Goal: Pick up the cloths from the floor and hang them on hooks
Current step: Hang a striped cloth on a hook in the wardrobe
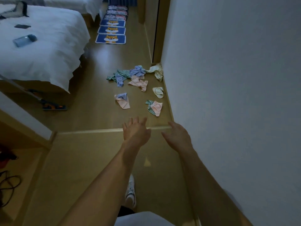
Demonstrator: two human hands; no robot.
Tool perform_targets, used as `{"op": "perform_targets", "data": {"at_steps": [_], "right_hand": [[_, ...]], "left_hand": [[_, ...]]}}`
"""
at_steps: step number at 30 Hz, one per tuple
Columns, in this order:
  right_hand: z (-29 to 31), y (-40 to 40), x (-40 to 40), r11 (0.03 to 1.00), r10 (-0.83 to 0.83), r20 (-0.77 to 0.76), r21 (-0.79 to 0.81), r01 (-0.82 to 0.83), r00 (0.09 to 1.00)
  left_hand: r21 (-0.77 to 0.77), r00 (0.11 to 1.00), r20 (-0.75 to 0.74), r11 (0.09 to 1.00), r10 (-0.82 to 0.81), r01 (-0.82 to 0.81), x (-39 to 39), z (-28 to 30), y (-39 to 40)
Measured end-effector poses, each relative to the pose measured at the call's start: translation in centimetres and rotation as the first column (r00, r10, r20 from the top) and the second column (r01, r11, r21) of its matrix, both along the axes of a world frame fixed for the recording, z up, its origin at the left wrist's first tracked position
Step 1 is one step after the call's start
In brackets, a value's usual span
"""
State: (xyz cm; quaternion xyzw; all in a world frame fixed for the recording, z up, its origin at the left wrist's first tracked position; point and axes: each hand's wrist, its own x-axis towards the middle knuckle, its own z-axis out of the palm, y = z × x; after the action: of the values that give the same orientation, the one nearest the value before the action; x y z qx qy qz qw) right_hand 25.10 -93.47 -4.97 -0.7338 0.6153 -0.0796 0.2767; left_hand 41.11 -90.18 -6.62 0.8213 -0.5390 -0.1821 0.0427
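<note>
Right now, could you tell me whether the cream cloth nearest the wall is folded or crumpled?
Crumpled. The cream cloth lies bunched in a small uneven heap on the floor, with curled edges and no flat layers.

No readable text, label, brand, number or sign is found anywhere in the view. The blue floor mats [111, 38] lined up beyond the bed are printed with a cartoon dog's face only, and no lettering can be made out on them. The mats further back in the row are too blurred for any print to be told. The striped cloths [137, 82] on the floor carry a pattern but no writing. Nothing legible is seen on the white shoe [130, 191].
</note>
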Motion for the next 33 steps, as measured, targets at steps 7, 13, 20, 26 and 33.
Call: {"op": "perform_targets", "data": {"at_steps": [7, 13, 20, 26, 33], "right_hand": [[0.5, -8.2, 7.6, 0.999, -0.025, 0.023, -0.038, 0.026, 0.999], [0.2, -13.5, 12.1, 0.998, -0.058, 0.006, -0.011, 0.058, 0.998], [-0.9, -20.2, 16.5, 0.999, -0.011, 0.035, 0.043, 0.009, 0.999], [-2.3, -28.7, 20.9, 0.995, 0.057, 0.068, 0.080, -0.062, 0.996], [-2.6, -40.3, 25.6, 0.982, 0.155, 0.065, 0.102, -0.161, 0.986]], "left_hand": [[0.007, 0.999, -0.005, 0.999, -0.035, 0.035, 8.3, 1.1, -9.7], [0.012, 0.999, -0.022, 0.999, -0.038, 0.038, 13.1, 1.1, -14.6], [0.024, 1.000, -0.015, 1.000, 0.013, -0.012, 17.7, -0.2, -19.7], [0.028, 0.997, 0.016, 0.996, 0.079, -0.080, 21.7, -1.5, -26.5], [0.046, 0.980, 0.028, 0.979, 0.197, -0.198, 25.8, -2.1, -36.8]]}}
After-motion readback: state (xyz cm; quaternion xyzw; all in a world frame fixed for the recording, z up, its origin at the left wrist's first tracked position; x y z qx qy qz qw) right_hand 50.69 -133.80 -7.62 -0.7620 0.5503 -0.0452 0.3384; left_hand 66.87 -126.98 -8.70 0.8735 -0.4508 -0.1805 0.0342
